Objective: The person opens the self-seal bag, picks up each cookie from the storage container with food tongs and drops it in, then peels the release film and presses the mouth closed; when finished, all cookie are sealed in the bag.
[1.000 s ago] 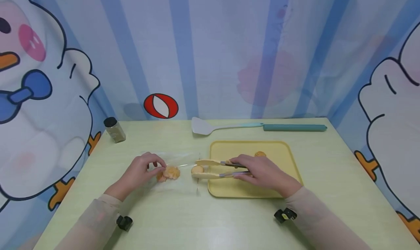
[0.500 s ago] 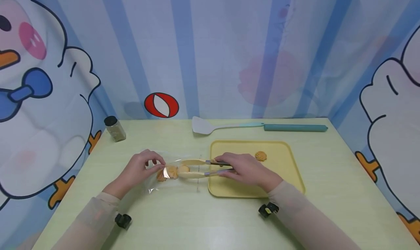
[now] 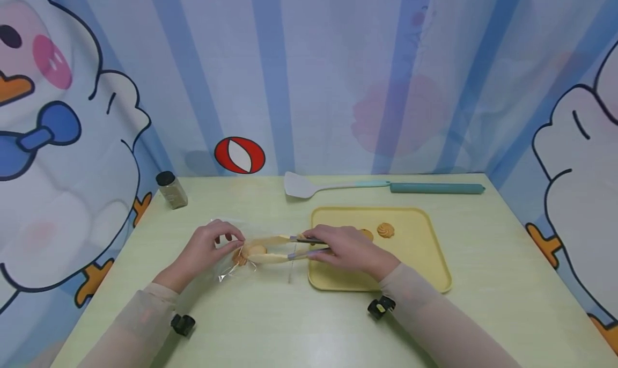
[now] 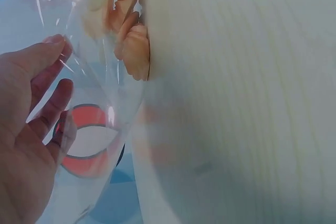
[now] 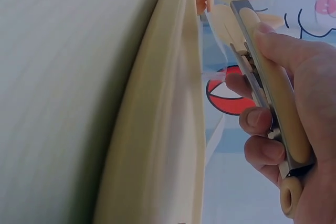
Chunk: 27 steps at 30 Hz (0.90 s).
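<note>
My left hand [image 3: 207, 250] pinches the upper edge of a clear plastic bag [image 4: 100, 98] between thumb and forefinger, its other fingers loosely bent. Swirled cookies [image 4: 135, 51] lie in the bag, by the table in the left wrist view. My right hand [image 3: 350, 252] grips metal tongs [image 5: 273, 93] with cream tips. Those tips reach through the bag's mouth, with a round cookie [image 3: 257, 249] between them close to the bagged cookies. Under the right forearm is a yellow tray [image 3: 415, 271]. It bears a swirled cookie [image 3: 385, 230] and another cookie [image 3: 367, 234], partly hidden by my hand.
A spatula [image 3: 300, 186] and a teal rod-shaped thing [image 3: 436, 188] lie along the table's back edge. At the back left stands a black-capped jar [image 3: 171, 190]. A printed curtain [image 3: 318, 89] hangs behind the table.
The right hand has moved left, carrying the cookie in the tongs from the bag's mouth deeper inside. Cookies on the tray have come into view. The left hand stays at the bag.
</note>
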Tool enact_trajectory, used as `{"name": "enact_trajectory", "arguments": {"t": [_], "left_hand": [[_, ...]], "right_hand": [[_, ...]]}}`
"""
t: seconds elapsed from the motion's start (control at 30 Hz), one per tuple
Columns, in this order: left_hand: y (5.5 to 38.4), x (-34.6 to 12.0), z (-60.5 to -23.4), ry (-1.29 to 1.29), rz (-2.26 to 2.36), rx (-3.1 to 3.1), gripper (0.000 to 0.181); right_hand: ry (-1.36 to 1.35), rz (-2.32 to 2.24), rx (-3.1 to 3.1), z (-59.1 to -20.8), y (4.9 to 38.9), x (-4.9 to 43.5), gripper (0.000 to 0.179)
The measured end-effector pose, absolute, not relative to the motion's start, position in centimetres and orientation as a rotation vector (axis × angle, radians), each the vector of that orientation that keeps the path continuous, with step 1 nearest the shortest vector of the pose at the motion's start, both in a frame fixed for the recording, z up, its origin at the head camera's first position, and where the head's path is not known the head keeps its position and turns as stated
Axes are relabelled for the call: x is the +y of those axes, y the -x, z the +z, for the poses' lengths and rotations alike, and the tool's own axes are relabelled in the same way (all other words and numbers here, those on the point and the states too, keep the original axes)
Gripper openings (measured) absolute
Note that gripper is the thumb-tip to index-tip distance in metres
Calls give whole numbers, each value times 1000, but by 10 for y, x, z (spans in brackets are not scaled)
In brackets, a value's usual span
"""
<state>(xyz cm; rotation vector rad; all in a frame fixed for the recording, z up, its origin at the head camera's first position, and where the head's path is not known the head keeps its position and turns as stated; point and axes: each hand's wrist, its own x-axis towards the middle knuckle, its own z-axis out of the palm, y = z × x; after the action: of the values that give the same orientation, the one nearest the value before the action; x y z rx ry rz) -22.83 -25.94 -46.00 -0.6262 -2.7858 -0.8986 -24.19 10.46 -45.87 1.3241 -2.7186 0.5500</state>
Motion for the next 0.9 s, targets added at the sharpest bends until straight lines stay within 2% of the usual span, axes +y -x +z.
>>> {"name": "enact_trajectory", "arguments": {"t": [0.57, 0.9], "left_hand": [[229, -259, -462, 617, -910, -2754, 15], [229, -259, -464, 597, -896, -2776, 15]], "right_hand": [[-1297, 492, -2738, -461, 242, 86, 52], [-1273, 507, -2736, -457, 235, 97, 53]]}}
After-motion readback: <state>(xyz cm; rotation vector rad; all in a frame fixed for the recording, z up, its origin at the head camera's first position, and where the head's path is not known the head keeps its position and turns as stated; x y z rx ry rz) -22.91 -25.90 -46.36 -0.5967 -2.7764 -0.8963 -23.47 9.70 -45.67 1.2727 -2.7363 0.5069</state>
